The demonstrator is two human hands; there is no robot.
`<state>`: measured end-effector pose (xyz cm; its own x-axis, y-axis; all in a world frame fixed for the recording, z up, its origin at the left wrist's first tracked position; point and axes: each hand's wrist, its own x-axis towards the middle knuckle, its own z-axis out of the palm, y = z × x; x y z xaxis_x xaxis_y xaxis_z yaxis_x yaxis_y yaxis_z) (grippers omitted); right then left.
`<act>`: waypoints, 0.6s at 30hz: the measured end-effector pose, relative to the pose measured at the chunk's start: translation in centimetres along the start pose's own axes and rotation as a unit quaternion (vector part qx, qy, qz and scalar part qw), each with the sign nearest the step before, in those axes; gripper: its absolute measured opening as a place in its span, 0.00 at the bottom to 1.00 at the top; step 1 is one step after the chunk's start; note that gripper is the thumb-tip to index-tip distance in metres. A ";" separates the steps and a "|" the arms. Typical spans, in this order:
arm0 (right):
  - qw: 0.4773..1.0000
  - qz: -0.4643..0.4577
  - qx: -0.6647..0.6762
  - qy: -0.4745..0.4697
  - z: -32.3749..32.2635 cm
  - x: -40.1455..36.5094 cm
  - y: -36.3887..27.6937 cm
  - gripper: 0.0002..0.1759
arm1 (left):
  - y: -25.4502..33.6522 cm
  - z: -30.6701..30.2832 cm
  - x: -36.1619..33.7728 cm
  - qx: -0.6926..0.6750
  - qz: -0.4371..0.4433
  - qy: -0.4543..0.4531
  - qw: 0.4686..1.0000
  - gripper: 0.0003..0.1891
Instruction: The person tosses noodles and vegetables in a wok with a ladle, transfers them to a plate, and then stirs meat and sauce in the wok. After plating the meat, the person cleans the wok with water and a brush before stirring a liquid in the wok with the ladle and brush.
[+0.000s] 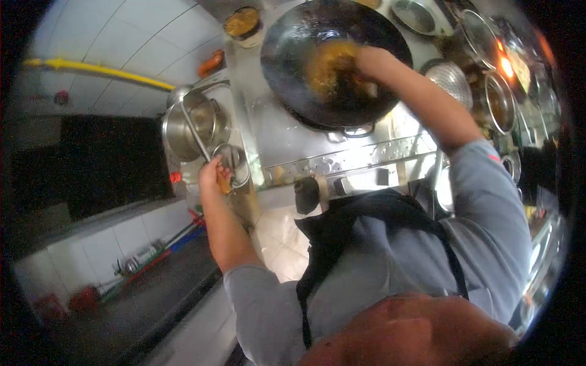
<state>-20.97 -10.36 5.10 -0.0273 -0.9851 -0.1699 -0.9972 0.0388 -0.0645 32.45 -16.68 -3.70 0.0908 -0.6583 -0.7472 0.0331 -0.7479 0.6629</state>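
Note:
A large black wok point(284, 73) sits on the steel stove, with yellow-orange food point(329, 67) blurred in its middle. My right hand point(372, 64) reaches over the wok beside the food; its fingers are smeared and what they hold, if anything, cannot be made out. On the left, my left hand point(213, 174) is closed around the wooden-ended handle of a long metal ladle point(195, 131). The ladle's far end lies over a steel pot point(174, 137). Just beside the hand stands a smaller metal container point(235, 161).
A container of brown food point(242, 23) stands left of the wok. On the right are a perforated strainer point(448, 82), a steel pot point(500, 104) and a bright flame point(505, 64). A yellow pipe point(110, 72) runs along the tiled wall.

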 end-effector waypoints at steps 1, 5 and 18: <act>0.998 0.057 0.026 -0.004 0.8 2.1 -0.8 0.09 | 0.1 0.1 -0.3 0.012 0.015 0.008 1.000 0.14; 0.988 0.024 -0.014 -0.153 -0.2 0.8 -3.1 0.14 | -1.2 0.2 1.1 0.129 0.103 0.083 0.983 0.16; 0.998 0.055 -0.026 0.025 4.0 4.2 -2.6 0.11 | -2.8 1.3 -4.2 0.488 0.337 0.325 0.736 0.21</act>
<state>-18.21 -13.92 0.62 -0.1395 -0.9824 -0.1241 -0.9901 0.1403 0.0023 30.73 -11.96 -2.43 0.2280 -0.9654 0.1267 -0.9402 -0.1845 0.2865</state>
